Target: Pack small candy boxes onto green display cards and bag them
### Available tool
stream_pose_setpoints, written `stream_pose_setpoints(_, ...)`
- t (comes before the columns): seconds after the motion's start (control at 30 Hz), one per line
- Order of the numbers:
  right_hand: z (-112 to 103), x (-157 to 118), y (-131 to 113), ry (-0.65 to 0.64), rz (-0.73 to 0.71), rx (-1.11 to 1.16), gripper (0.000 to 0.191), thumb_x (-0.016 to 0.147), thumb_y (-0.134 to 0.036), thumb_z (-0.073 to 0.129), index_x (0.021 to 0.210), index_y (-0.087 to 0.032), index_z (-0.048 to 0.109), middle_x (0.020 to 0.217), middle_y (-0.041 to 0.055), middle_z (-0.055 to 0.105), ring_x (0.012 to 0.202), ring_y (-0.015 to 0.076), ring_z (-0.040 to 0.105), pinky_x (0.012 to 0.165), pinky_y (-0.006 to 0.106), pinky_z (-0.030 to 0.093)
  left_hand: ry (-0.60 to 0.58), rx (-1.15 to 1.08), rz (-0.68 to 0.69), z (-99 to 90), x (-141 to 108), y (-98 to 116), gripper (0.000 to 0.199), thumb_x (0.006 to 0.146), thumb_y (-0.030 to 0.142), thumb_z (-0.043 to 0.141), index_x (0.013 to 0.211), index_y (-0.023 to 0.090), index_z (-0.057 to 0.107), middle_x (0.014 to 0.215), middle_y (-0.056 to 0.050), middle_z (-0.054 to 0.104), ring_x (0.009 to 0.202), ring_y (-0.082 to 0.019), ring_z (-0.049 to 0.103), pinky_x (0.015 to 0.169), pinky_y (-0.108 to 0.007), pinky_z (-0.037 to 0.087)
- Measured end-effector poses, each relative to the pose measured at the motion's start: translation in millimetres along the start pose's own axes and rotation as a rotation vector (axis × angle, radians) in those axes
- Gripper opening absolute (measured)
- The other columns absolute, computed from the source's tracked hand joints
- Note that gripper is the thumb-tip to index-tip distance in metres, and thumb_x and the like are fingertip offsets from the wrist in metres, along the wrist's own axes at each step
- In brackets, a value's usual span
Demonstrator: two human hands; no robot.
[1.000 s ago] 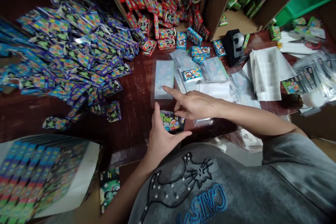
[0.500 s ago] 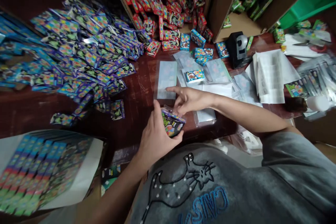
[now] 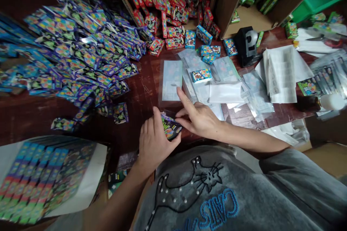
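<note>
My left hand [image 3: 155, 139] is wrapped round a small black and purple packet [image 3: 171, 126], its thumb along the upper left side. On the packet's upper right edge, the thumb and lower fingers of my right hand [image 3: 197, 117] are pinched together, while the index finger points up and away. What looks like clear film shows at the packet's top. Just beyond my right fingertip, a pale card in a clear sleeve [image 3: 172, 79] lies flat on the dark table [image 3: 146, 97].
Purple packets [image 3: 89, 50] are heaped at the left, red boxes [image 3: 176, 14] fill a carton behind. Blue boxes [image 3: 201, 75], clear bags [image 3: 225, 68], a black tape dispenser [image 3: 246, 48] and white papers [image 3: 280, 74] lie to the right. Striped packs [image 3: 35, 180] stand lower left.
Both hands and the packet have shifted slightly left. My right hand has turned, its index finger now pointing further up, and its forearm has dropped nearer the body.
</note>
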State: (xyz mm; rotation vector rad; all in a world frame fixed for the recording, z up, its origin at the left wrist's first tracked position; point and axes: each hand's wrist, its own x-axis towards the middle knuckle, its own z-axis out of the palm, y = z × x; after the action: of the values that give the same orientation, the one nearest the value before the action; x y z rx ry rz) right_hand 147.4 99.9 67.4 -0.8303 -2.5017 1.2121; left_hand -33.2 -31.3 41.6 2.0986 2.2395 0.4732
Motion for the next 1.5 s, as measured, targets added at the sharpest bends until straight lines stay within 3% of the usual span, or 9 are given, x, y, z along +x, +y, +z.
stream_pose_setpoints(0.17,-1,9,-8,-0.134,0.107,0.090,0.108,0.100,-0.028,0.071,0.179,-0.015,-0.001,0.120,0.0080,0.085,0.106,0.0266,0.080,0.102,0.045,0.060,-0.038,0.038,0.057,0.9,-8,-3,0.111,0.093,0.050,0.070,0.172,-0.002,0.010,0.133,-0.031,0.067,0.113,-0.043,0.067,0.097,-0.056,0.053)
stream_pose_setpoints(0.27,5,18,-3,-0.141,0.125,0.188,0.110,0.095,-0.024,0.074,0.179,-0.016,0.002,0.113,0.0065,0.084,0.093,0.0214,0.078,0.092,0.038,0.060,-0.081,0.047,0.001,-0.8,-15,-9,0.109,0.092,0.050,0.070,0.170,-0.004,0.016,0.132,-0.031,0.067,0.113,-0.044,0.067,0.097,-0.056,0.053)
stream_pose_setpoints(0.4,1,39,28,-0.036,0.199,0.319,0.118,0.094,-0.027,0.077,0.177,-0.012,-0.005,0.107,0.0077,0.082,0.082,0.0185,0.074,0.082,0.034,0.060,-0.129,0.111,-0.144,-7.5,-31,-28,0.097,0.091,0.048,0.069,0.166,0.000,0.032,0.133,-0.028,0.067,0.118,-0.043,0.066,0.099,-0.054,0.054)
stream_pose_setpoints(0.57,-3,44,21,0.109,0.128,0.092,0.118,0.094,-0.026,0.078,0.178,-0.013,-0.003,0.133,0.0168,0.077,0.109,0.0280,0.075,0.104,0.047,0.060,-0.112,0.090,-0.184,-11.6,-46,-43,0.099,0.091,0.052,0.072,0.168,0.004,0.033,0.141,-0.028,0.063,0.123,-0.042,0.063,0.106,-0.054,0.052)
stream_pose_setpoints(0.73,35,19,-22,-0.116,0.053,0.250,0.091,0.108,-0.022,0.049,0.178,-0.015,-0.008,0.130,0.0126,0.081,0.114,0.0243,0.079,0.108,0.042,0.062,-0.026,0.074,-0.156,-6.3,-44,-31,0.111,0.092,0.056,0.071,0.171,-0.002,0.019,0.135,-0.030,0.068,0.115,-0.042,0.067,0.100,-0.053,0.054)
stream_pose_setpoints(0.87,56,12,-13,-0.127,0.147,0.262,0.104,0.104,-0.021,0.060,0.177,-0.015,-0.014,0.132,0.0136,0.081,0.119,0.0264,0.080,0.108,0.046,0.063,0.051,0.156,-0.053,0.6,-47,-22,0.105,0.095,0.053,0.068,0.171,0.001,0.020,0.129,-0.027,0.071,0.109,-0.041,0.069,0.092,-0.050,0.053)
stream_pose_setpoints(1.0,52,7,5,-0.224,0.163,0.382,0.122,0.095,-0.017,0.073,0.176,-0.016,-0.019,0.126,0.0120,0.084,0.118,0.0238,0.081,0.109,0.042,0.063,0.031,0.127,0.019,10.9,-54,-17,0.100,0.097,0.052,0.067,0.171,0.001,0.022,0.131,-0.028,0.072,0.112,-0.041,0.069,0.093,-0.050,0.050)
stream_pose_setpoints(1.2,39,3,13,-0.298,0.166,0.364,0.118,0.092,-0.012,0.070,0.177,-0.016,-0.012,0.127,0.0095,0.084,0.123,0.0245,0.078,0.113,0.046,0.059,0.048,0.084,0.132,17.7,-42,-2,0.089,0.098,0.041,0.067,0.169,0.003,0.030,0.134,-0.027,0.072,0.116,-0.041,0.068,0.096,-0.050,0.048)
stream_pose_setpoints(1.5,33,19,28,-0.244,0.155,0.448,0.115,0.084,-0.003,0.064,0.179,-0.016,-0.001,0.103,0.0019,0.084,0.086,0.0153,0.074,0.081,0.028,0.059,-0.043,0.098,0.070,15.9,-19,18,0.082,0.099,0.031,0.063,0.171,0.008,0.031,0.147,-0.026,0.067,0.125,-0.040,0.064,0.103,-0.054,0.047)
